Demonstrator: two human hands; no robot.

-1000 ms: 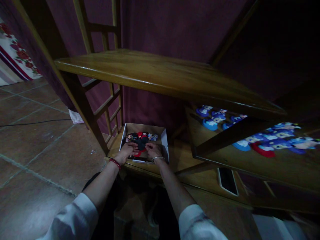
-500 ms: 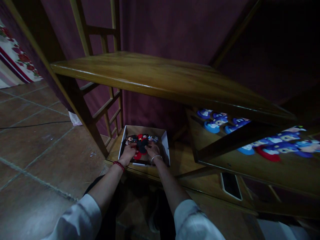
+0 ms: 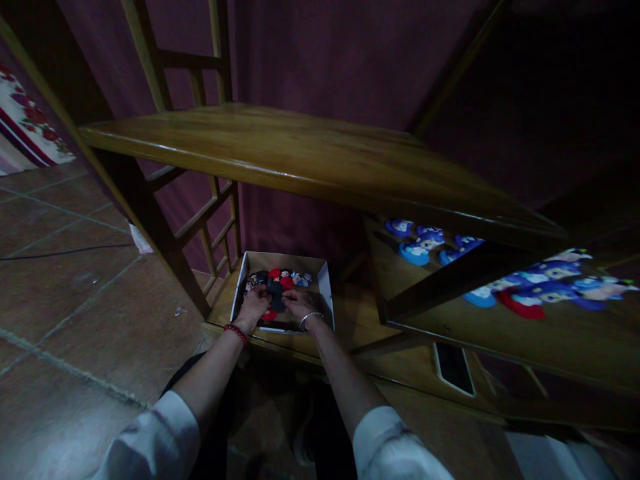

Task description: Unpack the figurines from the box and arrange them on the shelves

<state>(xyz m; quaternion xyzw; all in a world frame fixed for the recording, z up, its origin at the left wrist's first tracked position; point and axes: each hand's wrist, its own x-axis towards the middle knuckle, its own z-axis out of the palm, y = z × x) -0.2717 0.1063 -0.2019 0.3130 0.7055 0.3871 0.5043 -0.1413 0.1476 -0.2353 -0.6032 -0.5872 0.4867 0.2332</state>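
A shallow cardboard box (image 3: 324, 287) sits on the bottom wooden shelf and holds several small red, black and blue figures (image 3: 276, 281). My left hand (image 3: 253, 306) reaches into the box's near left side, fingers curled down onto the figures. My right hand (image 3: 299, 303) is beside it on the near right, fingers also bent over the pile. A red bead bracelet circles my left wrist, a thin silver one my right. What each hand grips, if anything, is too dark and small to name.
A wide wooden shelf board (image 3: 310, 157) juts out above the box. To the right, a lower shelf (image 3: 500, 327) carries rows of blue and red figures (image 3: 525, 283). A phone (image 3: 453, 368) lies on the bottom board. Tiled floor (image 3: 65, 293) stretches to the left.
Both hands have stayed in the box, shifting slightly among the figures. My view has drifted a little, so the shelf and box sit further left in the picture.
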